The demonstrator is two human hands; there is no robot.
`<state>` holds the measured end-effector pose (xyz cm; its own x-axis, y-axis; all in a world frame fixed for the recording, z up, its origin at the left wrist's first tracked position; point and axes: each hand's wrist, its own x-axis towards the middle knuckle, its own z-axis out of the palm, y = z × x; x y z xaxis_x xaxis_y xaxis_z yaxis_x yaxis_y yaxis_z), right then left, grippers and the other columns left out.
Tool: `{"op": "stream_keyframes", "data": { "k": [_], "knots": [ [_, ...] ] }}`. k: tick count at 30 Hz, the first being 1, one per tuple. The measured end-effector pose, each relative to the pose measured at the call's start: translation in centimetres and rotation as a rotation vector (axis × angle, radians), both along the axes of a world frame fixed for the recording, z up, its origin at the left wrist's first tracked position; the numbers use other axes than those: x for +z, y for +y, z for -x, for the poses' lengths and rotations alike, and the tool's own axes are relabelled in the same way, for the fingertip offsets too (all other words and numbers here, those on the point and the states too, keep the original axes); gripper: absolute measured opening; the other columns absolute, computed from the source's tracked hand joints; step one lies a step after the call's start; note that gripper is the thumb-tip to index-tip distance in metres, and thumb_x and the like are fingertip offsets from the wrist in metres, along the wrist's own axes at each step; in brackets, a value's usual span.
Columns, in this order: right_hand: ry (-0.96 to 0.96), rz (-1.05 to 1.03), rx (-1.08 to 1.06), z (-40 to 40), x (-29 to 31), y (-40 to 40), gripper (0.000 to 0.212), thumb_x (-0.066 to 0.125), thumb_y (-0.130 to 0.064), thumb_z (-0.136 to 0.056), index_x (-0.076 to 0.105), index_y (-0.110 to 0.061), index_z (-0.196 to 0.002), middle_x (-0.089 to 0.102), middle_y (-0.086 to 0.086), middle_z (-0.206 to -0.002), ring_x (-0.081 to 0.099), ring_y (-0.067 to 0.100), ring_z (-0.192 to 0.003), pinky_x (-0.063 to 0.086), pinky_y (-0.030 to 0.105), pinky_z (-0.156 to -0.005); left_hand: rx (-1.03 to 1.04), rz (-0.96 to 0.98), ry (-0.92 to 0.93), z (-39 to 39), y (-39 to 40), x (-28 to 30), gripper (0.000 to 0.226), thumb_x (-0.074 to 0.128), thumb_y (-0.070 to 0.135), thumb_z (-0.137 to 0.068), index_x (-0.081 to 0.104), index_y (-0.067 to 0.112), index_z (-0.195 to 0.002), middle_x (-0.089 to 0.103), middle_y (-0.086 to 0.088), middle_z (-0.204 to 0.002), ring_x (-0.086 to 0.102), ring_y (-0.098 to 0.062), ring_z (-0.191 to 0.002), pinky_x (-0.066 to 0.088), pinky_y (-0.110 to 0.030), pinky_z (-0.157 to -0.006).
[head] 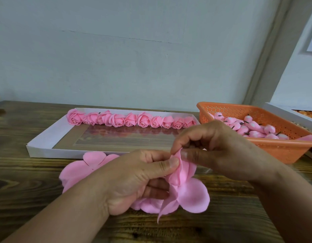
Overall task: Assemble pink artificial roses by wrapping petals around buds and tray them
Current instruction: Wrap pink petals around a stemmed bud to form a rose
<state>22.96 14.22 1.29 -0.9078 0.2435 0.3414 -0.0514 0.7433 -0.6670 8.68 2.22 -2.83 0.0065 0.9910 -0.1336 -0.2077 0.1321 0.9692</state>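
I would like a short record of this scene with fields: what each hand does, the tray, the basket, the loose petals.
left hand: grips the pink petal piece, thumb pressing its folded top
right hand: pinches the top of the same piece
white tray: one row of ten finished pink roses along its far side
orange basket: holds pink buds with dark stems
loose petals: flat on the wooden table, in front of the tray
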Motion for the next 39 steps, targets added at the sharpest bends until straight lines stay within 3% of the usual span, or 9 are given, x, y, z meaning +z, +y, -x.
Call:
{"op": "stream_keyframes", "data": {
  "k": [4,8,10,12,14,18,28,31,39],
  "knots": [
    [-0.017,-0.003,0.004,-0.1,0.2,-0.1,0.015,0.062,0.0,-0.085,0.07,-0.013,-0.085,0.066,0.018,-0.077,0.059,0.039,-0.069,0.048,0.053,-0.059,-0.036,0.016,0.051,0.1,-0.2,0.2,0.022,0.079,0.037,-0.067,0.069,0.017,-0.066,0.056,-0.007,-0.065,0.044,-0.018,-0.052,0.025,-0.024,-0.046],
    [-0.039,-0.004,0.02,-0.1,0.3,-0.1,0.016,0.062,0.003,-0.085,0.07,-0.01,-0.086,0.066,0.019,-0.078,0.059,0.04,-0.07,0.048,0.052,-0.059,-0.025,0.019,0.038,0.1,-0.1,0.0,0.023,0.078,0.038,-0.062,0.071,0.018,-0.071,0.055,-0.006,-0.068,0.031,-0.019,-0.063,0.01,-0.04,-0.061],
    [-0.049,-0.022,0.021,-0.2,0.3,-0.1,0.016,0.062,0.002,-0.085,0.07,-0.011,-0.086,0.068,0.013,-0.078,0.062,0.031,-0.069,0.051,0.045,-0.06,-0.023,0.032,-0.012,0.0,-0.1,0.0,0.017,0.081,0.029,-0.066,0.073,0.017,-0.074,0.061,-0.005,-0.069,0.039,-0.019,-0.063,0.013,-0.033,-0.06],
    [-0.049,-0.037,0.026,-0.3,0.3,-0.2,0.015,0.061,-0.001,-0.085,0.07,-0.013,-0.085,0.068,0.005,-0.078,0.062,0.017,-0.065,0.05,0.031,-0.057,-0.038,0.066,-0.097,-0.1,0.0,0.0,0.016,0.075,0.027,-0.062,0.076,0.016,-0.072,0.065,-0.004,-0.07,0.053,-0.016,-0.059,0.036,-0.022,-0.05],
    [-0.059,-0.053,0.033,-0.3,0.3,-0.3,0.013,0.06,-0.008,-0.083,0.071,-0.015,-0.084,0.067,-0.006,-0.075,0.059,0.001,-0.064,0.045,0.016,-0.059,-0.039,0.085,-0.192,-0.2,0.1,0.0,0.012,0.071,0.018,-0.065,0.076,0.011,-0.074,0.069,-0.006,-0.071,0.064,-0.015,-0.06,0.051,-0.027,-0.06],
    [-0.08,-0.139,0.021,-0.2,0.2,-0.4,0.012,0.059,-0.012,-0.082,0.07,-0.017,-0.083,0.065,-0.013,-0.076,0.058,-0.003,-0.069,0.041,0.009,-0.063,0.042,0.075,-0.294,-0.3,0.4,-0.6,0.02,0.043,-0.004,-0.092,0.062,0.002,-0.087,0.068,-0.006,-0.062,0.067,-0.013,-0.053,0.053,-0.022,-0.048],
    [-0.124,-0.032,0.049,-0.8,0.7,-0.5,0.019,0.055,-0.016,-0.078,0.071,-0.012,-0.089,0.068,0.004,-0.081,0.061,0.016,-0.072,0.049,0.034,-0.064,0.038,0.065,-0.362,-0.2,0.5,-0.9,0.039,0.042,-0.003,-0.094,0.074,0.003,-0.073,0.071,-0.008,-0.07,0.069,-0.014,-0.061,0.054,-0.022,-0.052],
    [-0.116,-0.005,0.081,-0.9,0.7,-0.5,0.023,0.058,-0.023,-0.075,0.07,-0.011,-0.09,0.068,0.007,-0.08,0.058,0.016,-0.068,0.049,0.029,-0.063,0.04,0.055,-0.369,-0.3,0.5,-0.8,0.03,0.048,0.0,-0.091,0.074,0.003,-0.077,0.071,-0.009,-0.073,0.07,-0.016,-0.064,0.055,-0.023,-0.053],
    [-0.11,0.001,0.017,-0.5,0.4,-0.3,0.007,0.074,-0.007,-0.077,0.071,-0.012,-0.08,0.067,0.01,-0.073,0.059,0.025,-0.062,0.05,0.044,-0.059,0.062,0.073,-0.333,-0.7,0.3,-0.4,0.016,0.063,0.007,-0.071,0.076,0.001,-0.078,0.072,-0.012,-0.078,0.071,-0.019,-0.068,0.056,-0.025,-0.054]
  ]
}}
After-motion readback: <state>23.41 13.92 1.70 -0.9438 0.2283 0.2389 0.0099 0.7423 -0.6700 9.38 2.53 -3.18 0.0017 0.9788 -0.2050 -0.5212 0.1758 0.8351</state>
